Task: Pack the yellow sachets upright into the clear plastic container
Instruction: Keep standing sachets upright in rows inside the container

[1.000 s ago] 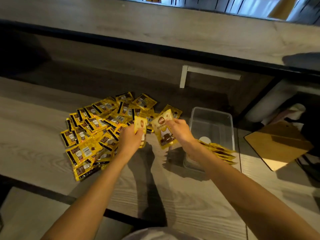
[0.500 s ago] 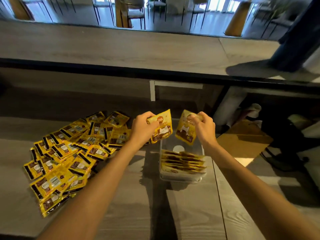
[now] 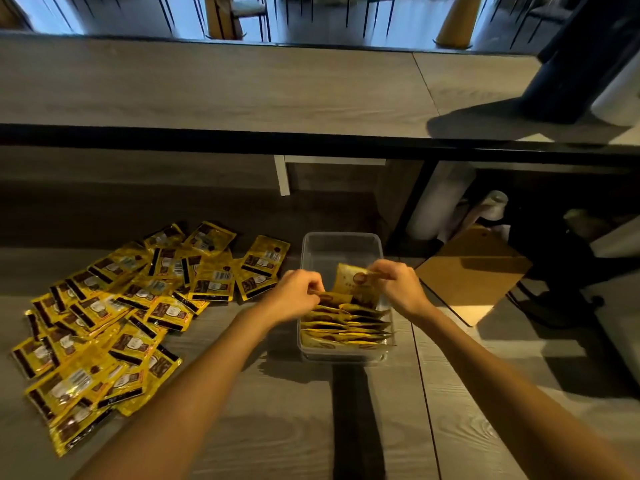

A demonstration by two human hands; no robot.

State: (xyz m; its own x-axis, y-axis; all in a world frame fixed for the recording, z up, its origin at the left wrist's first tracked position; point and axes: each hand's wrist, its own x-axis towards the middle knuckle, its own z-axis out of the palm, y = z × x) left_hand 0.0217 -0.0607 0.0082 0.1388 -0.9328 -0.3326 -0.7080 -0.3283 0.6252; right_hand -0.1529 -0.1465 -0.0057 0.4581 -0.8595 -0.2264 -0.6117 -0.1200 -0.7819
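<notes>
Head view: the clear plastic container [image 3: 341, 245] stands on the grey wood-grain counter [image 3: 284, 427], near its far edge and right of the middle. Its near half holds a row of yellow sachets [image 3: 346, 329] standing on edge, packed one behind another; its far half is bare.

The left hand [image 3: 296, 296] is over the container's left rim, fingers curled shut on the top of a sachet that is down at the far end of the row. The right hand [image 3: 398, 287] is over the right rim, pinching the upper corner of the held sachet [image 3: 353, 280], which stands upright and is partly inside the container, just behind the row.

Half a second ago both hands held their sachets up in the air above the container; now both have come down to the row.

The pile of loose sachets [image 3: 114, 317] lies flat and overlapping on the counter's left part, spreading from the far edge toward the near-left corner, apart from the container. A brown clipboard [image 3: 474, 271] lies beyond the counter's right edge, lower down.
</notes>
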